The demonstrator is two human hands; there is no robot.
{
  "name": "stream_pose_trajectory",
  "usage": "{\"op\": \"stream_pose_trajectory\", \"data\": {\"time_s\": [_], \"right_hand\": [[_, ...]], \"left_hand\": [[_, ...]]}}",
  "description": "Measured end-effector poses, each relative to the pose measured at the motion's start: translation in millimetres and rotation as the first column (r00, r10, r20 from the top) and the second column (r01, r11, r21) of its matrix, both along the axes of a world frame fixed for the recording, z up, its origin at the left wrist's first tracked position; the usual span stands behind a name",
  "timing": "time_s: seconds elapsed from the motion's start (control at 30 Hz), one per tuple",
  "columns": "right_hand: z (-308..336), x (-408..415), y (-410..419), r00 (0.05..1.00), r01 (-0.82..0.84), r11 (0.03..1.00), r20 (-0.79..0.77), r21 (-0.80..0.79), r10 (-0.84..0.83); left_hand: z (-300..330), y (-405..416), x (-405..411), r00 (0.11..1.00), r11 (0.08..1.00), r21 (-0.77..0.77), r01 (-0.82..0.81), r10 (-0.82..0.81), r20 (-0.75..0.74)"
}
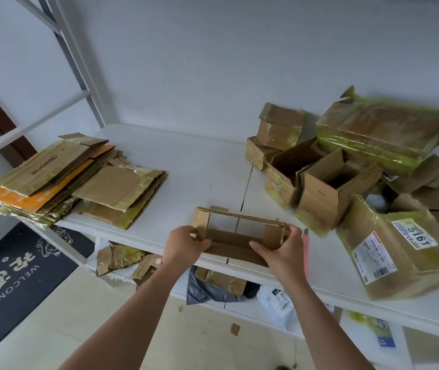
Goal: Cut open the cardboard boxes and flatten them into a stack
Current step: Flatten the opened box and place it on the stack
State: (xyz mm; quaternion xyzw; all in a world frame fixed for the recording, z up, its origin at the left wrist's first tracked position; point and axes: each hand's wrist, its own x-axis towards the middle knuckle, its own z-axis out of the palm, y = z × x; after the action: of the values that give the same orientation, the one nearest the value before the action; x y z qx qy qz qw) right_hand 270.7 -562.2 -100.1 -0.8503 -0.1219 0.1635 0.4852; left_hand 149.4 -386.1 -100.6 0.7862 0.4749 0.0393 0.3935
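A small opened cardboard box (235, 237) sits at the front edge of the white table (202, 166), its top and bottom open so the table shows through. My left hand (186, 245) grips its left end and my right hand (282, 249) grips its right end. A pink-handled cutter (305, 252) lies on the table just right of my right hand. A stack of flattened boxes (79, 180) rests at the table's left. Several uncut boxes (327, 180) are piled at the right.
A big taped box with a 5161 label (397, 252) lies at the front right. Cardboard scraps and plastic mailers (213, 287) sit on the shelf under the table. A dark welcome mat (13, 281) covers the floor at the left. A metal frame (61, 30) rises behind the stack.
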Motion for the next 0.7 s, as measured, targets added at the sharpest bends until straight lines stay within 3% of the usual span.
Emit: {"op": "stream_pose_trajectory", "data": {"time_s": [0.13, 0.2, 0.27, 0.4, 0.47, 0.6, 0.7], "right_hand": [[4.9, 6.6, -0.6, 0.997, -0.076, 0.996, 0.025, -0.039, 0.077], [13.0, 14.0, -7.5, 0.976, -0.215, 0.976, -0.041, -0.036, 0.214], [19.1, 21.8, -15.3, 0.924, -0.377, 0.925, -0.083, -0.039, 0.373], [7.5, 27.3, -14.7, 0.781, -0.619, 0.752, -0.075, -0.226, 0.62], [-7.5, 22.4, -7.3, 0.713, -0.674, 0.65, -0.079, -0.351, 0.697], [-30.9, 11.0, 1.9, 0.658, -0.661, 0.495, -0.118, -0.565, 0.744], [-30.9, 10.8, 8.4, 0.669, -0.631, 0.487, -0.106, -0.604, 0.736]], "left_hand": [[-1.5, 11.4, -10.1, 0.994, 0.954, -0.3, 0.02, 0.013, 0.108], [5.9, 23.2, -21.3, 0.974, 0.817, -0.574, 0.045, 0.092, 0.207], [5.2, 38.4, -33.8, 0.939, 0.666, -0.744, 0.051, 0.221, 0.262], [-16.3, 56.9, -58.5, 0.942, 0.628, -0.777, 0.054, 0.226, 0.248], [-27.3, 56.4, -70.8, 0.942, 0.549, -0.836, 0.001, 0.28, 0.185], [-37.7, 52.3, -90.7, 0.877, 0.437, -0.898, -0.043, 0.447, 0.176], [-34.2, 53.2, -90.4, 0.775, 0.428, -0.895, -0.123, 0.605, 0.184]]}}
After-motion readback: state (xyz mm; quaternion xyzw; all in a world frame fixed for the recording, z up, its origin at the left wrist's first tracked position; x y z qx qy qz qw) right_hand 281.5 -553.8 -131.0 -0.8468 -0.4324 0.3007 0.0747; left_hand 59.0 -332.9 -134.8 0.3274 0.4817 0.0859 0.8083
